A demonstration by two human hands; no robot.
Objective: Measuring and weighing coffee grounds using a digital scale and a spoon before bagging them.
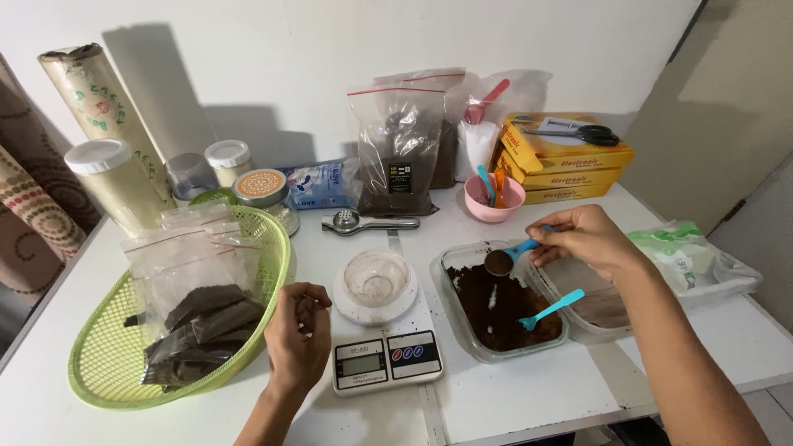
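Note:
My right hand (585, 238) holds a blue measuring spoon (505, 258) heaped with dark brown powder over a clear rectangular container (459, 258) of the same powder. A second blue spoon (552, 309) lies in that container. My left hand (296, 337) rests loosely curled on the table, holding nothing, just left of a white digital kitchen scale (387, 357). A small clear cup (376, 281) stands empty on the scale's platform.
A green mesh basket (107, 363) at left holds zip bags of brown powder. At the back stand a large bag of powder (398, 149), jars, a pink bowl (494, 198), yellow boxes (570, 157) with scissors on top. A metal squeezer (363, 221) and a plastic bag (690, 256) lie nearby.

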